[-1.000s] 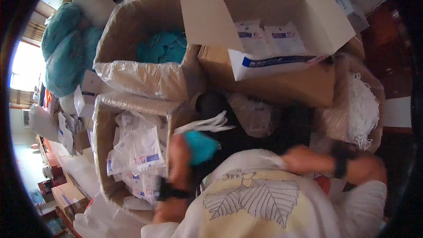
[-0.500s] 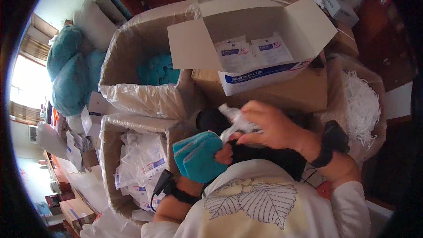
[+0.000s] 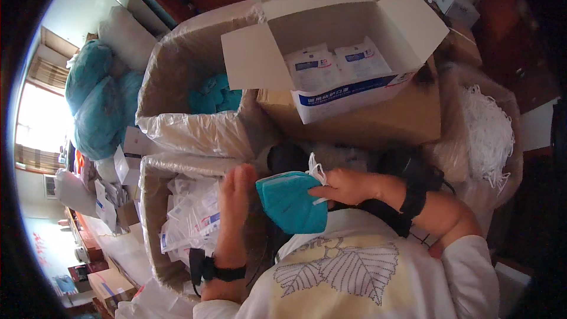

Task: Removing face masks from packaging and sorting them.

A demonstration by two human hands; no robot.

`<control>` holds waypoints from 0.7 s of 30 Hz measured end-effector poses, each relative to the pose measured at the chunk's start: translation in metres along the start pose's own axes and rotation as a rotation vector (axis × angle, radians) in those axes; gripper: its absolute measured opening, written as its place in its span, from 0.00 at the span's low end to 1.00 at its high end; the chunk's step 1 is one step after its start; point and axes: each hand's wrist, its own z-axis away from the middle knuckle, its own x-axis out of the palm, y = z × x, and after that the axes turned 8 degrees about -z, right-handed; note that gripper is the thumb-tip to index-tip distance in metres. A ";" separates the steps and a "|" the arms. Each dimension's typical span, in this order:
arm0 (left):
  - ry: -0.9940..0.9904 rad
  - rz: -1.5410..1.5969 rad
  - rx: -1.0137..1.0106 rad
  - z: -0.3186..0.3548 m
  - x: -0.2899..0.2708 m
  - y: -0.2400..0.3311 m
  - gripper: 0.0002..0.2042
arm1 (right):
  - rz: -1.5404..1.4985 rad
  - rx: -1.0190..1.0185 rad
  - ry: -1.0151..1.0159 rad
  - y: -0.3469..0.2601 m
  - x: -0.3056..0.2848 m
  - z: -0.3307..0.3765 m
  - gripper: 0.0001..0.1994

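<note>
My right hand grips folded teal face masks by their right edge, in front of my chest. White elastic cord is bunched at the top of the masks, beside my fingers. I cannot tell how many masks are in the hold. My left hand is raised to the left of the masks, apart from them, its fingers stretched upward and nothing seen in it. Beside that hand, a plastic-lined carton holds clear printed pouches.
An open white box with sealed pouches stands on a brown carton ahead. A lined carton of teal masks is at the far left. White cords fill a lined container at right. Teal bags are stacked leftward.
My left hand has let go of the masks and risen to the left. My right hand now holds them by the edge, and they have moved right. The cord lies against their top.
</note>
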 end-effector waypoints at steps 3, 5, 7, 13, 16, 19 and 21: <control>0.313 -0.332 0.470 0.020 0.050 0.101 0.14 | 0.247 -0.143 0.071 -0.003 0.003 0.002 0.18; 0.243 -1.018 0.913 0.010 0.058 0.106 0.14 | 0.301 -0.118 0.069 -0.003 0.009 0.001 0.19; 0.042 -0.904 0.413 0.019 0.065 0.081 0.14 | 0.255 -0.101 0.062 0.002 0.015 0.002 0.20; 0.091 -0.868 0.227 0.017 0.079 0.055 0.14 | 0.363 0.177 0.150 0.016 0.034 0.015 0.25; 0.137 -0.937 0.300 0.009 0.082 0.050 0.15 | 0.383 0.211 0.288 0.019 0.041 0.029 0.27; 0.164 -0.895 0.373 0.001 0.085 0.064 0.15 | 0.425 0.241 0.286 0.002 0.034 0.059 0.25; 0.169 -0.863 0.432 -0.003 0.088 0.076 0.14 | 0.391 0.245 0.303 -0.005 0.028 0.071 0.25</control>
